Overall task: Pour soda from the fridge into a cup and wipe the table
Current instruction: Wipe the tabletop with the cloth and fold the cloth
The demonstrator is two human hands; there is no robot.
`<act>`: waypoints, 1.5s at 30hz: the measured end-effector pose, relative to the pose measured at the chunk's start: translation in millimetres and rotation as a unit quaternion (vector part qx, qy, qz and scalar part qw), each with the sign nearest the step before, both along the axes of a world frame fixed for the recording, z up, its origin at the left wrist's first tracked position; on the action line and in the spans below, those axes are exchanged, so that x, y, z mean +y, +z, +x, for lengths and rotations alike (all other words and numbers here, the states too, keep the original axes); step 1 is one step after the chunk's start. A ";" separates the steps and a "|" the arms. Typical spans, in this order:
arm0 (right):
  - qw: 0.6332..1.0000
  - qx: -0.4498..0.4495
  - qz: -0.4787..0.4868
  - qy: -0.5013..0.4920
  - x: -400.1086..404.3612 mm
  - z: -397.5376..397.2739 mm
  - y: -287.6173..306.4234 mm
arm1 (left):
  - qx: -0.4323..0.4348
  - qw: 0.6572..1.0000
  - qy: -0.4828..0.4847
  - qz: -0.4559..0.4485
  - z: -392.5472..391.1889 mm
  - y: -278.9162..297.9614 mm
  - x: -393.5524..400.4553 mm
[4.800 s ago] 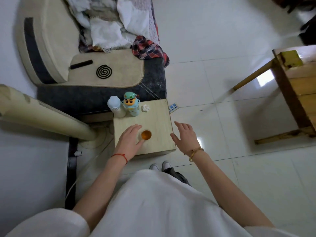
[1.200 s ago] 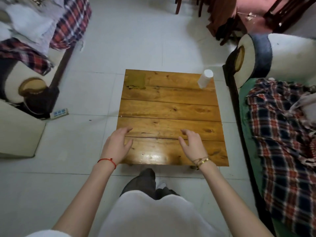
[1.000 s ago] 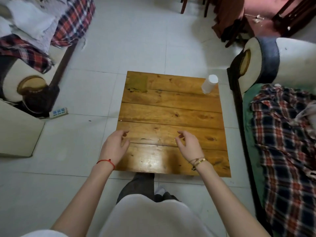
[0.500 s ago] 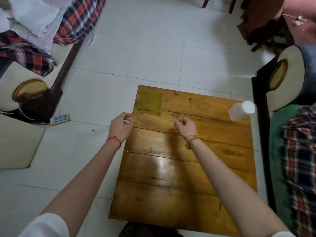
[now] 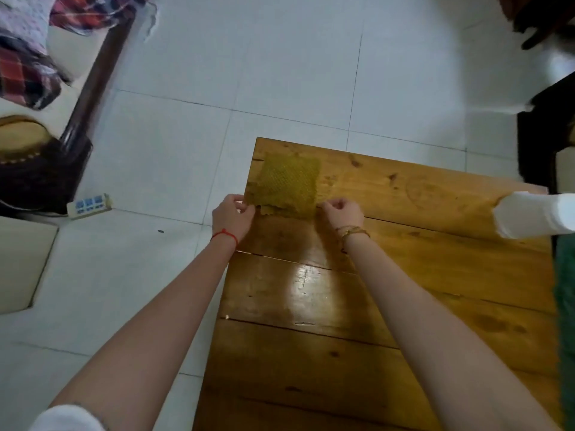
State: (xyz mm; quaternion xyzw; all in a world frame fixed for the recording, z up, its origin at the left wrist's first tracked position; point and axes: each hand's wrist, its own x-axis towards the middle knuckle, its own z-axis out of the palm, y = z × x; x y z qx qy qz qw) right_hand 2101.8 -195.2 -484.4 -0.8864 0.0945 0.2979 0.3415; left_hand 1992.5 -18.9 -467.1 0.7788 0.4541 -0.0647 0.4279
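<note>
A yellow-green mesh cloth (image 5: 287, 185) lies flat on the far left corner of the low wooden table (image 5: 404, 275). My left hand (image 5: 231, 216) pinches the cloth's near left corner at the table's edge. My right hand (image 5: 342, 211) pinches its near right corner with curled fingers. A white cup (image 5: 533, 214) lies blurred at the table's right edge, far from both hands. No soda is in view.
White tiled floor surrounds the table on the left and beyond. A power strip (image 5: 88, 205) lies on the floor at left beside a dark sofa arm (image 5: 46, 169) with plaid cloths. Dark furniture (image 5: 547, 132) stands at the right.
I have moved closer to the table's far end. Both hands reached forward to the cloth and now pinch its near corners.
</note>
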 end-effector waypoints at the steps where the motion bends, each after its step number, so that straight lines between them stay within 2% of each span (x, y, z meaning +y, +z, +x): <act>1: 1.000 0.000 0.001 -0.008 3.5 2.6 -7.1 | 0.002 1.000 0.007 -0.002 5.1 -6.1 0.8; 6: 0.999 0.011 0.030 -0.039 21.3 12.0 -22.6 | 0.019 0.999 0.032 0.005 26.8 -23.6 -0.5; 13: 0.996 0.056 0.005 -0.063 37.6 16.1 -24.8 | 0.045 0.999 0.013 0.014 37.9 -34.3 -1.2; 17: 0.992 0.075 0.071 -0.071 32.7 13.7 -18.9 | 0.047 0.999 -0.015 0.008 36.6 -31.1 -0.6; 20: 0.976 0.097 0.156 -0.119 27.2 6.1 -7.2 | 0.030 0.999 -0.028 -0.006 28.3 -29.3 -2.8; 22: 0.944 0.137 0.232 -0.192 22.6 -0.1 -2.8 | 0.010 0.999 -0.026 -0.022 22.3 -28.0 -6.7; 23: 0.916 0.163 0.280 -0.238 20.0 -4.1 0.2 | -0.004 0.999 -0.014 -0.048 19.4 -25.9 -10.0; 26: 0.825 0.209 0.399 -0.340 8.2 -19.2 16.0 | -0.048 0.976 0.072 -0.202 10.7 -13.7 -28.4; 29: 0.756 0.220 0.457 -0.414 -12.6 -35.1 22.3 | -0.073 0.947 0.124 -0.288 1.8 1.6 -53.5; 31: 0.733 0.223 0.471 -0.436 -27.7 -47.1 27.2 | -0.081 0.936 0.135 -0.314 -5.9 4.5 -69.4; 34: 0.728 0.231 0.469 -0.444 -55.7 -62.4 36.0 | -0.078 0.952 0.097 -0.280 -19.7 0.1 -93.1; 37: 0.730 0.226 0.477 -0.434 -92.9 -70.8 47.5 | -0.071 0.986 -0.026 -0.150 -35.3 2.9 -118.5; 39: 0.746 0.208 0.472 -0.420 -124.2 -75.5 52.5 | -0.073 0.989 -0.107 -0.069 -50.3 8.4 -137.5; 42: 0.795 0.129 0.432 -0.405 -178.4 -86.7 59.5 | -0.073 0.970 -0.221 0.065 -80.2 10.7 -164.5; 45: 0.868 0.005 0.336 -0.366 -240.7 -106.7 65.4 | -0.079 0.952 -0.267 0.126 -114.0 11.5 -195.5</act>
